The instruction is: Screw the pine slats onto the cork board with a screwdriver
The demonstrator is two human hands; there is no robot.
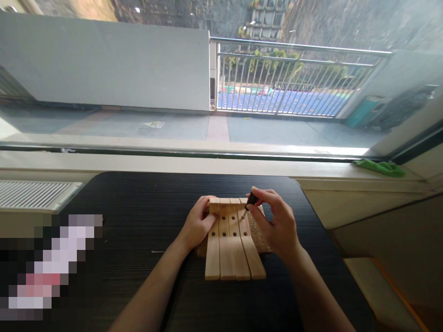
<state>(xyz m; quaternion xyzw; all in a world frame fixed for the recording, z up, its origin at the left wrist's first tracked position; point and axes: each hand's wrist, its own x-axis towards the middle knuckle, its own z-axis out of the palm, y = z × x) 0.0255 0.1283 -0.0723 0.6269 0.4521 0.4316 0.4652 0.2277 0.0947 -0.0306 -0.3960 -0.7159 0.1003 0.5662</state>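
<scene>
Four light wooden slats [226, 258], side by side with two rows of round holes, form a curved piece on the black table [138, 203]. My left hand [199, 224] grips its left edge, thumb on top and fingers mostly hidden behind. Between thumb and fingertips, my right hand [282, 223] holds a small screwdriver [252, 199] by its black handle. The tilted shaft points down at an upper hole in the rightmost slat; I cannot tell how deep the tip sits. Under the slats lies a brownish block with a dotted surface [258, 233], mostly covered.
A thin metal rod [158, 251] lies on the table left of the slats. Behind the table runs a window sill [166, 162] with a green cloth [380, 168] at its right. A white slatted grille [38, 195] stands at the left. The lower left is pixelated.
</scene>
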